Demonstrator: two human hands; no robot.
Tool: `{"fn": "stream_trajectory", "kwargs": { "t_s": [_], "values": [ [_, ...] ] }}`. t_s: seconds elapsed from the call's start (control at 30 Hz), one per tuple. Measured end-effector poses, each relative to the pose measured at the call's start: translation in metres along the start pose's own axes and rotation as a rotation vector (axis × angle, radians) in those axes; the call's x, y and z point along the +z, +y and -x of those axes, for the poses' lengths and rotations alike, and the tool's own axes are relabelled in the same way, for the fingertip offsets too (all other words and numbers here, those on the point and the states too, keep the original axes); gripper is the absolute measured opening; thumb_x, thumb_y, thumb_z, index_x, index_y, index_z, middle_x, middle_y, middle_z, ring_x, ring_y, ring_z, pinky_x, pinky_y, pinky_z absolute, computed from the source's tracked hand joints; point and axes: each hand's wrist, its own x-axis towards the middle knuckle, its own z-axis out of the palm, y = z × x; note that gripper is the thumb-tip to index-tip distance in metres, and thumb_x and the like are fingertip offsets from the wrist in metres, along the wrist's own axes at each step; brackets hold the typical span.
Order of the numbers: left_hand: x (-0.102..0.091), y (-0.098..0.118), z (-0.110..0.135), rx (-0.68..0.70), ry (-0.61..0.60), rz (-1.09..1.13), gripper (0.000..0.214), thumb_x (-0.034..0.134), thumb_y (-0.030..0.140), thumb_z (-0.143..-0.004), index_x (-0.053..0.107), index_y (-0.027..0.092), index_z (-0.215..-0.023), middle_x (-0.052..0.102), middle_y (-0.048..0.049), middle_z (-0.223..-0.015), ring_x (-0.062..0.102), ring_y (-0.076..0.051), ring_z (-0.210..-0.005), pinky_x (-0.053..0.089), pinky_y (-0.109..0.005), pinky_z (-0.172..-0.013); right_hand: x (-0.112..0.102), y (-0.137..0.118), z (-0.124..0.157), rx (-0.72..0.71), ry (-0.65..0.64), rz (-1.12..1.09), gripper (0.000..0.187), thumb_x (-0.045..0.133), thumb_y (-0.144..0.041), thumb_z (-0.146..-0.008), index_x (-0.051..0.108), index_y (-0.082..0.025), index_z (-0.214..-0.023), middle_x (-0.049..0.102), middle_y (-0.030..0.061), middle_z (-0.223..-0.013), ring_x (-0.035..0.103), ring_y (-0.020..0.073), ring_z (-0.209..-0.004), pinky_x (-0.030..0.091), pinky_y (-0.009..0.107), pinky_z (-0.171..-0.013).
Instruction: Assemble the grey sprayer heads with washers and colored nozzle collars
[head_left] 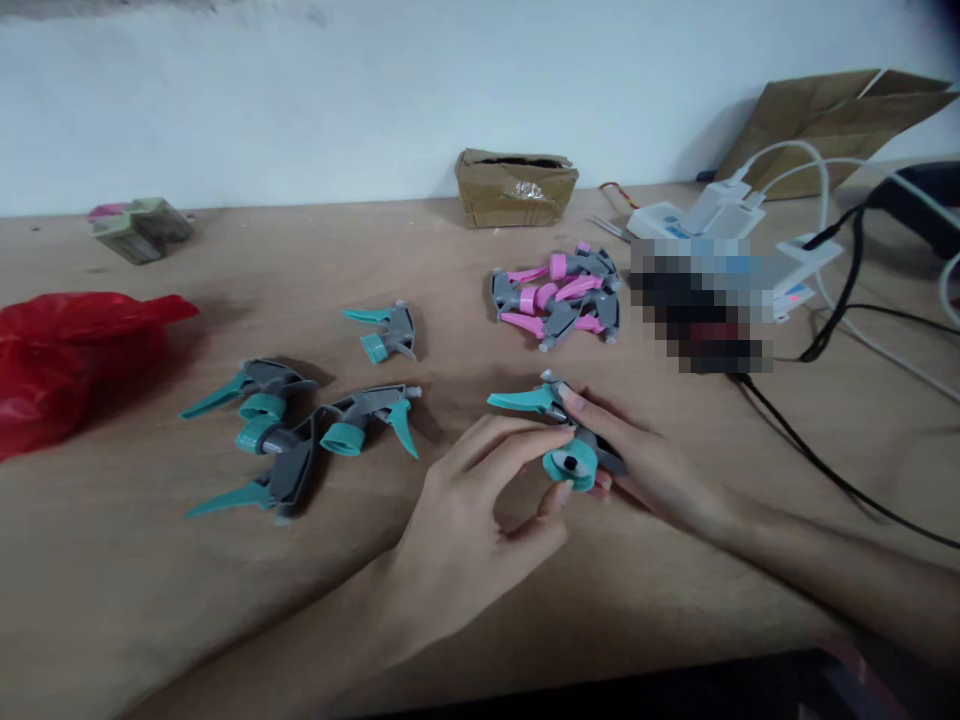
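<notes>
Both of my hands are on one grey and teal trigger sprayer head (571,462), its round collar facing me and its teal trigger pointing left. My right hand (622,440) grips the grey body from the right side. With thumb and fingers, my left hand (480,500) pinches the teal collar. To the left lie several more teal trigger sprayer heads (367,405), nearest my left hand. Behind the held one, a pile of pink and grey trigger sprayer heads (559,322) rests on the table.
A small cardboard box (517,190) stands against the wall. A red plastic bag (67,350) lies at the left, with a folded carton piece (142,232) behind it. Chargers on a power strip (720,208), black cables (810,460) and a larger cardboard box (795,130) occupy the right.
</notes>
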Motion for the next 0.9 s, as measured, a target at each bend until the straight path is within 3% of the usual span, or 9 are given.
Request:
{"fn": "stream_trajectory", "kwargs": {
  "t_s": [0.27, 0.43, 0.63, 0.9],
  "values": [
    [0.003, -0.006, -0.001, -0.058, -0.034, 0.088, 0.024, 0.059, 0.011, -0.077, 0.062, 0.021, -0.099, 0.056, -0.0036, -0.1, 0.057, -0.008, -0.065, 0.056, -0.022, -0.059, 0.01, 0.016, 0.007, -0.096, 0.118, 0.05, 0.026, 0.05, -0.047, -0.085, 0.048, -0.023, -0.094, 0.042, -0.0091, -0.053, 0.037, 0.005, -0.036, 0.031, 0.017, -0.031],
    [0.01, -0.003, -0.001, -0.013, 0.011, -0.016, 0.023, 0.056, 0.01, -0.077, 0.06, 0.018, -0.098, 0.057, -0.0033, -0.096, 0.058, -0.009, -0.066, 0.057, -0.024, -0.063, 0.014, 0.019, 0.008, -0.159, 0.213, 0.094, 0.03, 0.049, -0.05, -0.085, 0.049, -0.022, -0.096, 0.042, -0.0083, -0.056, 0.035, 0.0043, -0.035, 0.028, 0.016, -0.028],
    [0.016, 0.003, 0.002, 0.095, 0.086, -0.27, 0.022, 0.051, 0.013, -0.077, 0.058, 0.016, -0.098, 0.06, -0.0049, -0.093, 0.061, -0.015, -0.079, 0.057, -0.029, -0.071, 0.012, 0.02, 0.007, -0.153, 0.203, 0.117, 0.031, 0.049, -0.053, -0.083, 0.05, -0.023, -0.093, 0.038, -0.0086, -0.053, 0.032, 0.0044, -0.033, 0.026, 0.016, -0.027],
    [0.016, 0.006, 0.002, 0.1, 0.08, -0.284, 0.026, 0.05, 0.011, -0.074, 0.057, 0.012, -0.099, 0.059, -0.0081, -0.096, 0.06, -0.018, -0.084, 0.057, -0.032, -0.076, 0.011, 0.021, 0.005, -0.138, 0.175, 0.093, 0.031, 0.049, -0.052, -0.083, 0.048, -0.024, -0.093, 0.038, -0.0089, -0.053, 0.033, 0.0044, -0.033, 0.026, 0.016, -0.028]
  ]
}}
